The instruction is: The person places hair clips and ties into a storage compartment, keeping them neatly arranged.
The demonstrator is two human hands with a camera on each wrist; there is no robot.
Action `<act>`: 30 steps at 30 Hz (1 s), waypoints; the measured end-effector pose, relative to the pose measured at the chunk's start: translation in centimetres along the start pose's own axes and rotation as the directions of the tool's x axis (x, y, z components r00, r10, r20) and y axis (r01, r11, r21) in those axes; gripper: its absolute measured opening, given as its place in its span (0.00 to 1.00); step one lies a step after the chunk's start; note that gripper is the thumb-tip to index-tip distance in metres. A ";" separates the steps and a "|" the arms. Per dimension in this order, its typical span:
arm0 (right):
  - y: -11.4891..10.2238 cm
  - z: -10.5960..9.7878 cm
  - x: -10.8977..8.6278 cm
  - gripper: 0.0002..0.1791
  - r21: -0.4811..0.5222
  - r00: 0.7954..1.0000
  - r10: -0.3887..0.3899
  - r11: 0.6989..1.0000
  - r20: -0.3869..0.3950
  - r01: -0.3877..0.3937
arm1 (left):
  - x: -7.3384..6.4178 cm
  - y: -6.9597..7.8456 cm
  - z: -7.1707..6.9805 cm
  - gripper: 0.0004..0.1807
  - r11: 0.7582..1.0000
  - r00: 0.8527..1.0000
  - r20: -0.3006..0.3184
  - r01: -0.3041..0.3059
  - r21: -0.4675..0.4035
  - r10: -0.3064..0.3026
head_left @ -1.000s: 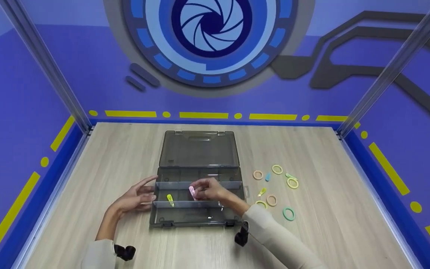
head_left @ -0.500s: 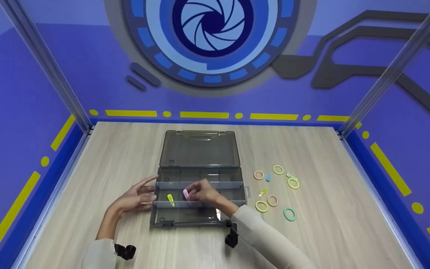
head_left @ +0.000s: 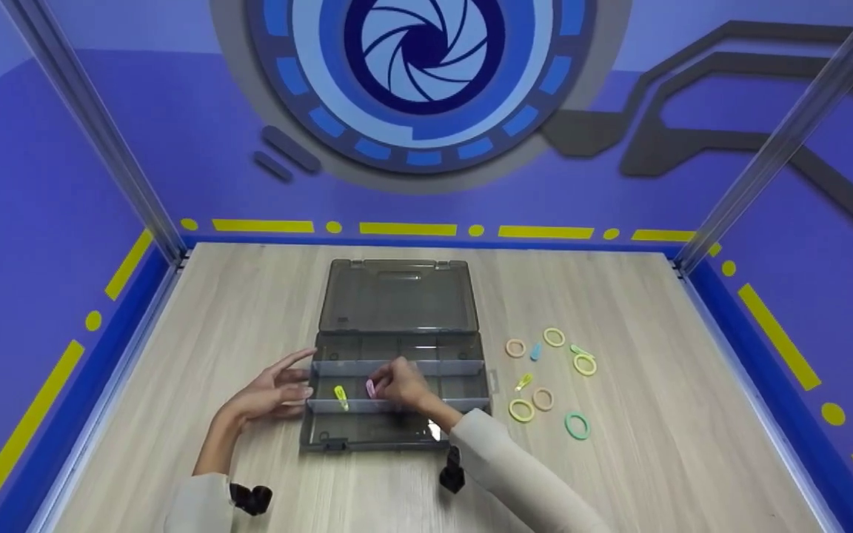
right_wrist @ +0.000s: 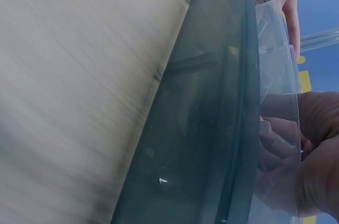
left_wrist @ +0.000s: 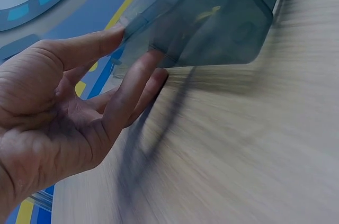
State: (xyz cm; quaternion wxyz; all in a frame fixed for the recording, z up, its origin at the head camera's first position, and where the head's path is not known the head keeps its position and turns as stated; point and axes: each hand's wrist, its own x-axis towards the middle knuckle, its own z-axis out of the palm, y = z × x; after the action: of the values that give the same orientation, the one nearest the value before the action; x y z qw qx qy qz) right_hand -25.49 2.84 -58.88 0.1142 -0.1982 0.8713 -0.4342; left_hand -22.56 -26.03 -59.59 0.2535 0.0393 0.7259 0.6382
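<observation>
A grey see-through compartment box (head_left: 400,433) lies on the table with its lid (head_left: 399,296) folded back. My right hand (head_left: 404,385) is over the middle row, pinching a pink hair clip (head_left: 371,389) low between thumb and fingers. To its left a yellow hair clip (head_left: 341,398) rests in the same row. My left hand (head_left: 267,392) touches the box's left side with fairly straight, spread fingers; in the left wrist view its fingertips meet the box wall (left_wrist: 222,33). In the right wrist view the right fingers (right_wrist: 278,144) show through a clear divider; the clip cannot be made out there.
Right of the box lie several coloured rings, among them a green ring (head_left: 577,426) and an orange ring (head_left: 515,348). Near them are a blue hair clip (head_left: 536,352), another yellow hair clip (head_left: 523,382) and a green hair clip (head_left: 582,352). Blue walls enclose the table.
My right hand has moved left and lower into the middle row with the pink hair clip, closer to the yellow one. The left hand has stayed at the box's side.
</observation>
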 end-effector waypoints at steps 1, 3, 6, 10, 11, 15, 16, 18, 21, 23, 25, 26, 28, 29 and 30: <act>0.0 0.0 0.0 0.12 0.001 1.000 -0.001 1.000 0.002 0.001 | 0.0 0.0 0.0 0.44 1.000 1.000 0.000 -0.002 0.000 0.002; 0.1 0.0 0.0 0.12 0.003 1.000 -0.011 1.000 0.003 0.011 | 0.0 0.0 0.1 0.45 1.000 1.000 -0.002 -0.004 -0.002 0.004; 0.1 -0.1 0.0 0.12 -0.029 0.999 -0.050 0.998 -0.010 0.050 | 0.0 0.0 0.1 0.44 1.000 1.000 -0.010 0.000 0.000 0.000; 0.3 -0.2 -0.1 0.11 -0.092 0.996 -0.084 0.992 -0.027 0.081 | 0.0 0.1 0.2 0.44 1.000 1.000 -0.018 0.012 0.000 -0.012; 0.3 -0.3 -0.1 0.11 -0.090 0.996 -0.082 0.993 -0.023 0.080 | 0.0 0.1 0.2 0.44 1.000 1.000 -0.020 0.014 0.000 -0.014; 0.4 -0.6 -0.2 0.12 -0.060 0.998 -0.071 0.996 0.002 0.071 | -0.2 0.1 0.2 0.44 1.000 1.000 -0.027 0.015 0.003 -0.015; 0.4 -0.7 -0.3 0.12 -0.048 0.998 -0.069 0.996 0.010 0.070 | -0.1 0.1 0.2 0.44 1.000 1.000 -0.027 0.016 0.006 -0.016; 0.4 -1.1 -0.4 0.12 -0.021 0.997 -0.069 0.997 0.027 0.069 | -0.1 0.2 0.2 0.44 1.000 0.999 -0.029 0.017 0.008 -0.017; 0.4 -1.6 -0.6 0.12 0.030 0.995 -0.074 0.997 0.061 0.072 | 0.0 0.1 0.2 0.44 1.000 0.999 -0.035 0.018 0.009 -0.018; 0.5 -2.0 -0.8 0.12 0.058 0.994 -0.083 0.995 0.074 0.078 | 0.0 0.1 0.3 0.44 1.000 0.999 -0.034 0.016 0.007 -0.016; 0.5 -2.5 -1.1 0.13 0.088 0.993 -0.082 0.993 0.089 0.074 | 0.1 0.1 0.3 0.44 1.000 0.999 -0.033 0.014 0.004 -0.014; 0.5 -2.8 -1.2 0.14 0.107 0.993 -0.071 0.992 0.096 0.061 | 0.1 0.1 0.3 0.44 1.000 0.999 -0.033 0.014 0.004 -0.014; 0.4 -3.4 -1.3 0.15 0.135 0.993 -0.058 0.990 0.106 0.043 | 0.1 0.1 0.3 0.44 1.000 0.999 -0.030 0.013 -0.001 -0.013; 0.3 -3.7 -1.4 0.15 0.150 0.993 -0.045 0.988 0.112 0.028 | 0.1 0.1 0.3 0.44 1.000 0.999 -0.030 0.012 -0.002 -0.012; 0.3 -4.1 -1.4 0.16 0.157 0.992 -0.043 0.987 0.115 0.024 | 0.1 0.1 0.4 0.44 1.000 1.000 -0.029 0.012 -0.003 -0.012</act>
State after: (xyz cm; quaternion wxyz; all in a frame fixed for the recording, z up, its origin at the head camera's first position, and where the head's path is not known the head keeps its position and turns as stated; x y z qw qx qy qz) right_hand -25.80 6.51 -56.65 0.1735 -0.2287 0.8231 -0.4900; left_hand -22.54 -25.63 -59.55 0.2469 0.0255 0.7288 0.6381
